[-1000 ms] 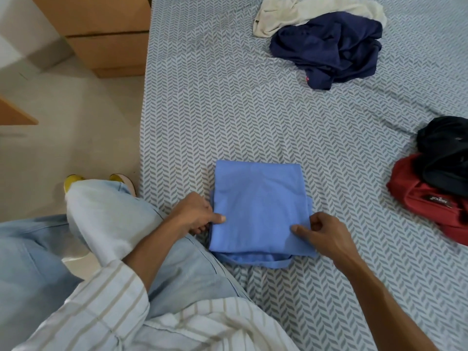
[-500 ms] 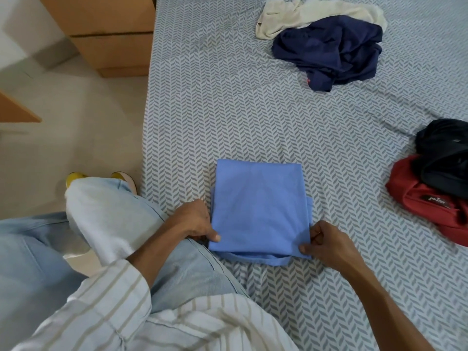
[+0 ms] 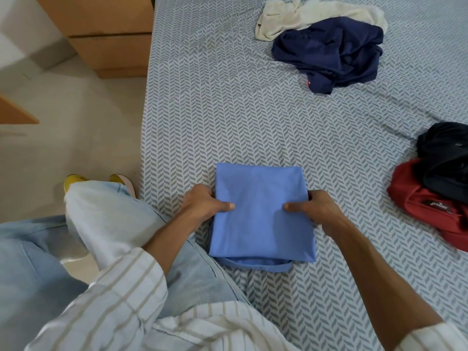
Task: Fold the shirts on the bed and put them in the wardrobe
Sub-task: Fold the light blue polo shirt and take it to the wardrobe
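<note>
A folded light-blue shirt (image 3: 260,224) lies as a neat square on the patterned bed sheet (image 3: 228,110), near the bed's left edge. My left hand (image 3: 202,205) grips its left side, thumb on top and fingers tucked under. My right hand (image 3: 316,209) grips the right side the same way. Unfolded shirts lie further off: a crumpled navy one (image 3: 334,51) and a cream one (image 3: 304,16) at the far end, a red one (image 3: 425,209) with a black one (image 3: 445,158) on top at the right edge.
A wooden drawer unit (image 3: 106,41) stands on the floor beside the bed at the upper left. A wooden corner (image 3: 15,115) juts in at the left edge. My knee in light jeans (image 3: 101,219) rests against the bed's side.
Both hands moved from the shirt's near corners up to its middle sides and took hold, thumbs now pressed on top. The shirt itself has stayed in place.
</note>
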